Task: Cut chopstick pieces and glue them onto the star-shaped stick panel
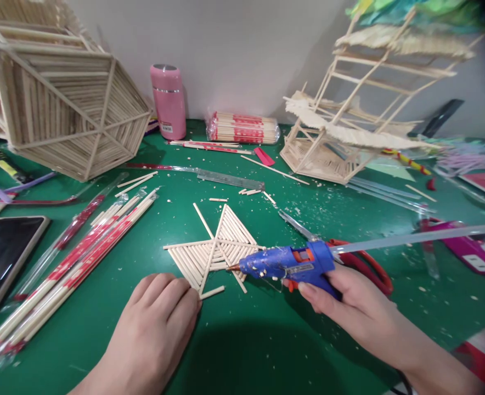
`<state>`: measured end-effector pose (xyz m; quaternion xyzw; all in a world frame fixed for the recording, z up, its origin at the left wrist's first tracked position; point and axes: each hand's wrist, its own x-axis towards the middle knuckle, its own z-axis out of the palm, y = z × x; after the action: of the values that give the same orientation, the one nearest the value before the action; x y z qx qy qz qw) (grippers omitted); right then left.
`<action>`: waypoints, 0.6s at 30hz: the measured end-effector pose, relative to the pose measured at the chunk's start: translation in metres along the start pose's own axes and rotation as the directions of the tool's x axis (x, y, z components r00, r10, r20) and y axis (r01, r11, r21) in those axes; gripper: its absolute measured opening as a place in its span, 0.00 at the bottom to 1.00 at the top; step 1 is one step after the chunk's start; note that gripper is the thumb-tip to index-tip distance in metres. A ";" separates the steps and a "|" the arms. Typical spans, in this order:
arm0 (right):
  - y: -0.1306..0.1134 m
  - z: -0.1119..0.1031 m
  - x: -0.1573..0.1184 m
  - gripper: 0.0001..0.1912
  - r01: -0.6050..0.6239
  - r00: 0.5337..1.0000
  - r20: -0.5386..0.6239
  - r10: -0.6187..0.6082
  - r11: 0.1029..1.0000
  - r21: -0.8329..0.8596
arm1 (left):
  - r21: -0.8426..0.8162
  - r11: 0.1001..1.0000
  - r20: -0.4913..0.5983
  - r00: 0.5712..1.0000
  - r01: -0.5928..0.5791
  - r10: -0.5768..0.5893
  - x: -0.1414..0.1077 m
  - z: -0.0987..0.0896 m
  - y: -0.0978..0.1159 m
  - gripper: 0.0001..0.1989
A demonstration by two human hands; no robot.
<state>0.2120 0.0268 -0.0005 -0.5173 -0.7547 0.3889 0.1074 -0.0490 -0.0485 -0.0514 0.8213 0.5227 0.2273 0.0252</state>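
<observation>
My right hand [345, 302] grips a blue hot glue gun [287, 263] with a clear glue stick [415, 237] running out of its back end. The gun's copper nozzle points left, over the lower right part of a flat wooden-stick panel [193, 260]. Crossing sticks divide this panel into wedges, some of them filled with rows of sticks. My left hand [156, 323] rests at the panel's lower left corner with its fingers curled; the fingertips, and anything in them, are hidden. Beside its knuckles lies a short loose stick [213, 292].
At the back stand a large stick-built polygon structure [78, 109], a pink bottle [168, 104] and a tiered stick frame [349, 109]. Wrapped chopsticks [73, 263] and a phone [7, 258] lie left. Red-handled scissors [374, 269] sit behind my right hand. Wood scraps dot the green table [242, 351].
</observation>
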 end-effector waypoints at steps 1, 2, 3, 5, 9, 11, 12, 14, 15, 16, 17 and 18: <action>-0.001 0.000 0.001 0.16 0.007 1.000 0.006 -0.007 1.000 -0.001 | -0.005 1.000 0.000 1.000 0.003 -0.003 -0.001 0.000 0.000 0.09; -0.002 0.000 0.001 0.16 0.014 1.000 0.011 -0.014 1.000 -0.003 | -0.009 1.000 0.001 1.000 0.004 -0.004 -0.001 0.001 -0.001 0.09; -0.003 -0.001 0.002 0.15 0.019 1.000 0.014 -0.019 1.000 -0.003 | -0.011 1.000 0.001 1.000 0.011 -0.011 -0.001 0.001 -0.001 0.09; -0.004 -0.002 0.001 0.15 0.024 1.000 0.011 -0.024 1.000 0.006 | -0.009 1.000 -0.002 1.000 0.004 -0.004 -0.001 0.000 -0.001 0.09; -0.001 -0.005 -0.002 0.14 -0.015 0.999 -0.039 0.017 0.999 0.040 | -0.006 1.000 -0.002 1.000 -0.018 0.018 0.000 0.000 0.000 0.08; 0.004 -0.008 -0.003 0.15 -0.040 0.993 -0.103 0.047 0.996 0.077 | -0.015 1.000 -0.009 1.000 -0.006 0.005 0.000 0.001 0.000 0.08; 0.007 -0.011 -0.002 0.16 -0.047 0.988 -0.144 0.062 0.994 0.103 | -0.019 1.000 -0.012 1.000 0.002 -0.003 0.000 0.002 0.000 0.08; 0.016 -0.019 0.002 0.16 -0.058 0.968 -0.233 0.090 0.989 0.138 | -0.020 1.000 -0.009 1.000 0.010 -0.010 0.000 0.002 0.000 0.08; 0.021 -0.024 0.006 0.16 -0.062 0.959 -0.267 0.098 0.988 0.142 | -0.018 1.000 -0.015 1.000 0.012 -0.012 0.001 0.002 0.000 0.08; 0.027 -0.031 0.010 0.16 -0.064 0.949 -0.297 0.103 0.988 0.138 | -0.014 1.000 -0.017 1.000 0.009 -0.009 0.001 0.001 0.000 0.08; 0.034 -0.037 0.016 0.16 -0.051 0.944 -0.319 0.084 0.993 0.110 | -0.009 1.000 -0.020 1.000 0.001 -0.001 0.002 0.000 0.000 0.08; 0.041 -0.044 0.021 0.16 -0.044 0.939 -0.337 0.069 0.996 0.081 | -0.005 1.000 -0.028 1.000 -0.010 0.009 0.003 -0.001 0.000 0.08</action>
<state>0.2557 0.0728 -0.0048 -0.5938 -0.6951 0.3240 0.2433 -0.0480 -0.0464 -0.0498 0.8204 0.5185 0.2402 0.0187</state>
